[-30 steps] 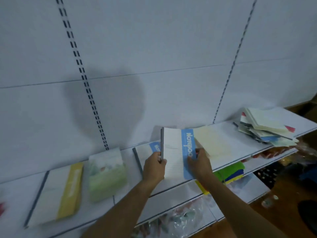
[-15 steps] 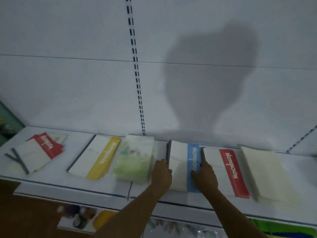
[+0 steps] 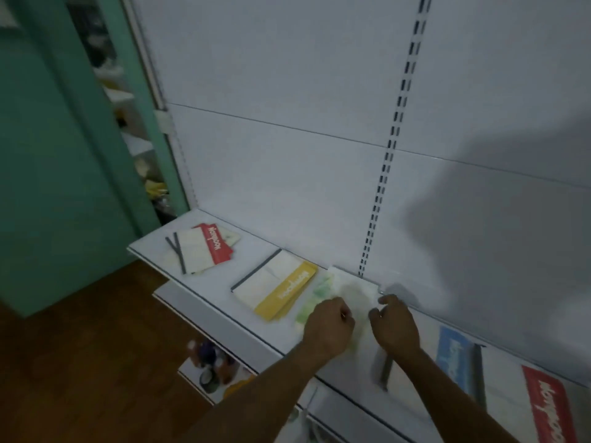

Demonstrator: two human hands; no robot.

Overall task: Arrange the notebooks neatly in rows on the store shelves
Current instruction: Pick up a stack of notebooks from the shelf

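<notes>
Reaching over the white shelf [image 3: 224, 302], both hands meet at the green notebook stack [image 3: 347, 290], the landmark for what follows. The left hand [image 3: 329, 327] lies on the stack's near left part with fingers curled, apparently gripping its edge, though blur hides the contact. The right hand [image 3: 395, 324] sits at the stack's right edge, fingers bent; whether it holds the stack cannot be told. Just left of the stack lies a yellow-banded notebook [image 3: 276, 287], and farther left a red-banded pile [image 3: 200, 247]. Right of the stack lie a blue-banded notebook [image 3: 454, 356] and, beyond it, a red-banded notebook [image 3: 550, 407].
</notes>
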